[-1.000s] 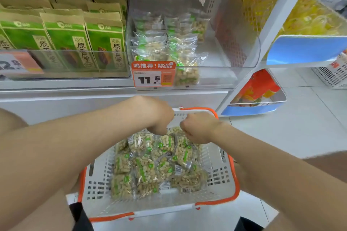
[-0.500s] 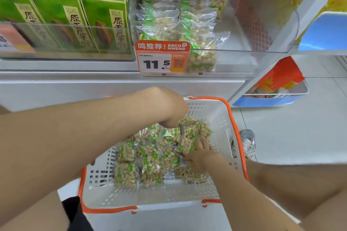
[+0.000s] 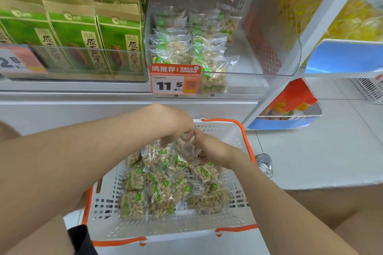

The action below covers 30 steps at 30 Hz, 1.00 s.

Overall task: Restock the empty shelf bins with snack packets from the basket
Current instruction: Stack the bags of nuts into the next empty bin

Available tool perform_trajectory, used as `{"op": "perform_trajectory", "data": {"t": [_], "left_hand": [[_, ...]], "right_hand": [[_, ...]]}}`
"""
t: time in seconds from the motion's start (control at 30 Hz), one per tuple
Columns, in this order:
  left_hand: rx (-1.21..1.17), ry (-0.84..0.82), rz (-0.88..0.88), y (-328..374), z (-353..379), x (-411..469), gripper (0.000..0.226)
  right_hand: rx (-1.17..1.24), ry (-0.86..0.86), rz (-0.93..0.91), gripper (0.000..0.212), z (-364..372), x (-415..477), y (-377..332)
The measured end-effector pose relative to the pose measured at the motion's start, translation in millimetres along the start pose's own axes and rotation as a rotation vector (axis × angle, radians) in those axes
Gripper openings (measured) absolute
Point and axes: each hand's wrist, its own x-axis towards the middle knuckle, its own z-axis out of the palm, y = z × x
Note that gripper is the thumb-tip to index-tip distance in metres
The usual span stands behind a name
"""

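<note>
Over the basket, the right hand gripped a snack packet while the left hand seemingly pinched a second packet, fingertips hidden, so slick film could slip and drop short of the partly filled shelf bin.

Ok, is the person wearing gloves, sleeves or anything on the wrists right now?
No. Both forearms are bare all the way to the frame edges, and no sleeves show. The left hand and the right hand have no gloves. No watch, bracelet or ring shows on the sides facing the camera.
</note>
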Motion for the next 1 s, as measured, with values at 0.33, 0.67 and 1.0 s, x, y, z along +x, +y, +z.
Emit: {"op": "perform_trajectory", "data": {"t": [0.33,0.67,1.0], "left_hand": [[-0.460,0.241,0.068,-20,-17,-27,0.039],[-1.026,0.590,-0.032,-6,-58,-81,0.042],[-1.942,0.698,-0.079,-19,-90,-94,0.028]], "right_hand": [[0.336,0.081,-0.140,0.038,-20,-48,-49],[-0.281,1.070,-0.780,0.024,-25,-75,-96],[-0.528,0.977,-1.253,0.053,-25,-112,-132]]}}
